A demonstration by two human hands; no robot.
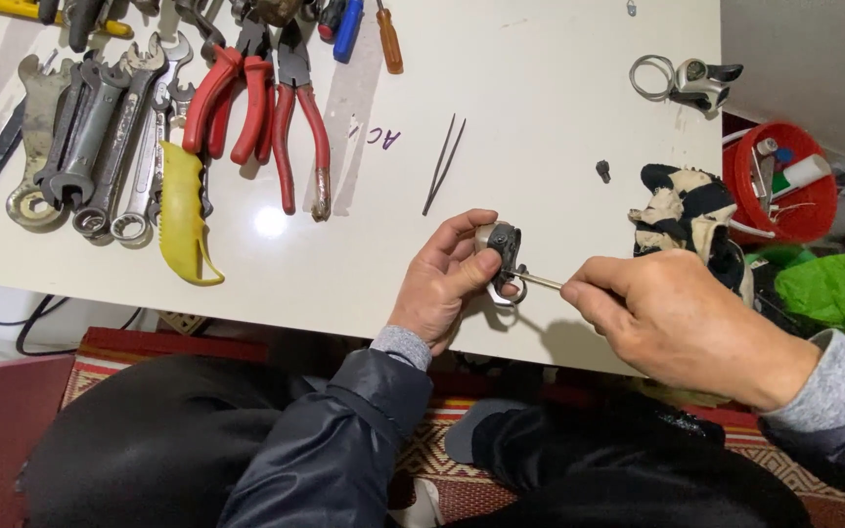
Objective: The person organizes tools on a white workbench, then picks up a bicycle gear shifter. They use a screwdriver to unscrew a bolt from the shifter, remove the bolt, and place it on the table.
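The left hand [442,284] holds a small grey metal shifter part [499,249] in a clenched grip just above the near edge of the white bench [540,108]. The right hand [682,323] pinches a thin metal tool [538,281] whose tip touches the part. Tweezers [442,164] lie nearby on the bench, beside red-handled pliers [266,108].

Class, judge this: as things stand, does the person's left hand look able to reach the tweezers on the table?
Probably yes. The tweezers lie in the open just beyond the left hand, nothing between. But that hand grips a small metal part, so it would need freeing first.
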